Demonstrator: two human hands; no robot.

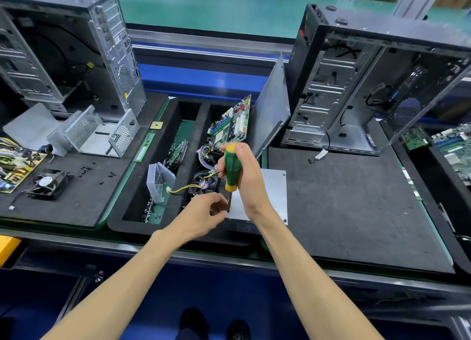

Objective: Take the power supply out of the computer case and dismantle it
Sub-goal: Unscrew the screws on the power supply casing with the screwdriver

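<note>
**Fingers pinched at screwdriver tip, power supply at front edge**

Fingers (pixel 218 213) of left hand (pixel 204 212) pinched together at the tip of the screwdriver (pixel 231 170). Right hand (pixel 246 176) wrapped round the green-and-yellow handle, shaft upright, pointing down at the near left corner of the grey power supply (pixel 274 189). Power supply flat on the black mat (pixel 344 207), beside the parts tray (pixel 175 110). Open computer case (pixel 356 90) upright behind, farther right.

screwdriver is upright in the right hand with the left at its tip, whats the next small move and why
Probably turn the screwdriver to back out the screw. The right hand grips its handle upright over the grey power supply, and the left hand steadies the shaft at that corner.
</note>
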